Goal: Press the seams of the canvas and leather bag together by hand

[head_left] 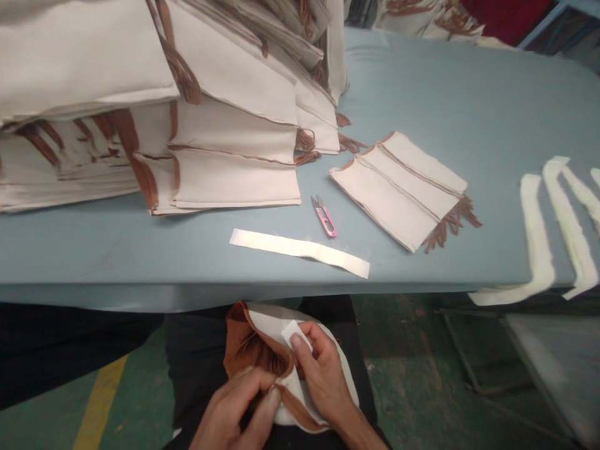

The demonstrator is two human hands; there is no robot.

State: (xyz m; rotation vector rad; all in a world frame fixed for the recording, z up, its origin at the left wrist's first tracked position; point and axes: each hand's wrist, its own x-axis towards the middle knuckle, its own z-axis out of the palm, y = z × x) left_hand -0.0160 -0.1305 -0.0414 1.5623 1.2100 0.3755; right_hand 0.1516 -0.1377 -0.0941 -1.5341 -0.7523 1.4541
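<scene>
A cream and brown fabric piece (255,340) with brown fringe inside it rests on my lap, below the table edge. My left hand (237,406) pinches its brown-trimmed edge between thumb and fingers. Over the cream side of the same piece, my right hand (323,369) is closed with a small white rectangular piece (291,332) held between thumb and forefinger. What that white piece is made of I cannot tell. On the table ahead lie pink thread snips (324,217) and a cream strip (300,247).
Stacked cream fabric panels (234,178) with brown trim fill the table's left side. A single fringed panel (403,187) lies right of the snips. Several pale strips (537,237) hang at the right edge of the blue-grey table (450,94). A metal frame (469,369) stands at lower right.
</scene>
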